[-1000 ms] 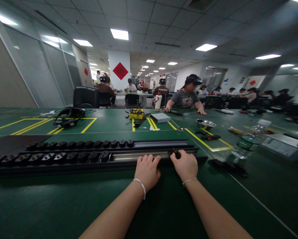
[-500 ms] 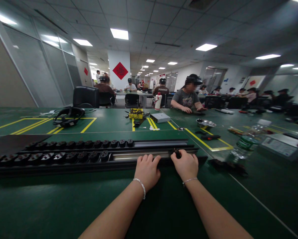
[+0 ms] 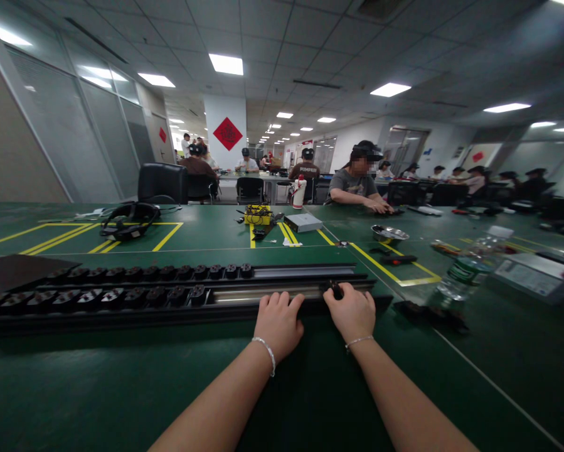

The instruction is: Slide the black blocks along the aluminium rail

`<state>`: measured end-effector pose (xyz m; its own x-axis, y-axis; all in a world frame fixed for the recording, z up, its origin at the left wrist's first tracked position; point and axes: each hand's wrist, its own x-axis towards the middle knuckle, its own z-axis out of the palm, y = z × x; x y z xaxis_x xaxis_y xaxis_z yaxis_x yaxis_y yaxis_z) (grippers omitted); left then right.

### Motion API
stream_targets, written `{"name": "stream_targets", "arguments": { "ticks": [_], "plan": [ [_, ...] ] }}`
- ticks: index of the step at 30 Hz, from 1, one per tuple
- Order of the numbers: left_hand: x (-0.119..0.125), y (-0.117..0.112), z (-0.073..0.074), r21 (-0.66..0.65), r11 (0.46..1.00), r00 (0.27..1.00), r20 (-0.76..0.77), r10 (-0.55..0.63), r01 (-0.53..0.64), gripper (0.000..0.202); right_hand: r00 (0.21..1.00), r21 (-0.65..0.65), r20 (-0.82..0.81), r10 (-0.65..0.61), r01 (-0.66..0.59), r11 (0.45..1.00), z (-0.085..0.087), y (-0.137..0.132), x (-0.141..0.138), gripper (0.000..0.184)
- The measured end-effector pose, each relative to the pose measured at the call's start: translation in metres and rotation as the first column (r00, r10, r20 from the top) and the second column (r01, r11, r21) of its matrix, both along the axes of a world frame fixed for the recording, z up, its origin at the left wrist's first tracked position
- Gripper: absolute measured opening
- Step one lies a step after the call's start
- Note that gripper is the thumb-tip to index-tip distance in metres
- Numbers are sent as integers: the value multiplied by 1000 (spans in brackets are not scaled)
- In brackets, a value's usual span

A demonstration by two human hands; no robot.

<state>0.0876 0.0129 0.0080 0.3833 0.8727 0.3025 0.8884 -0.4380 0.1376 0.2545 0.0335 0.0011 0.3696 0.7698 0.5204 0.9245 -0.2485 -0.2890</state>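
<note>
Two long black track rails lie across the green table. The near rail [image 3: 244,306] holds a row of black round socket modules [image 3: 90,297] on its left part. Further right, its metallic channel [image 3: 248,294] is exposed. My left hand [image 3: 278,323] rests over the rail's front edge, fingers spread and apart, with nothing visible in them. At the rail's right end, my right hand [image 3: 353,312] pinches a small black socket module [image 3: 332,290], partly covered by the fingers. Behind runs the far rail [image 3: 305,272], carrying a similar row of modules.
A dark flat panel [image 3: 18,274] lies at the left behind the rails. Black cables or parts [image 3: 432,316] and a water bottle [image 3: 470,267] are on the right, beside a grey metal box [image 3: 531,276]. A steel bowl [image 3: 389,234] and headset [image 3: 130,221] sit farther back. One person works opposite.
My hands and the module in the right one look unmoved. The dark panel at the left has shifted and looks raised. The person opposite has brought both hands together.
</note>
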Motion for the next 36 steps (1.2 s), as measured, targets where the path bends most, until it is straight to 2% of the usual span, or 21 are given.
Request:
{"name": "stream_targets", "arguments": {
  "ticks": [11,28,36],
  "plan": [
    [1,-2,3,-11,1000,1000,-2,7,-7,45,1000,0,7,-8,8,1000,0,0,1,29],
    [0,1,-4,41,999,1000,26,-14,13,46,999,-18,-46,-1,0,1000,3,0,2,29],
    [0,1,-3,36,999,1000,12,-3,3,45,1000,-19,-18,-13,13,1000,1,1,4,29]
  ]
}}
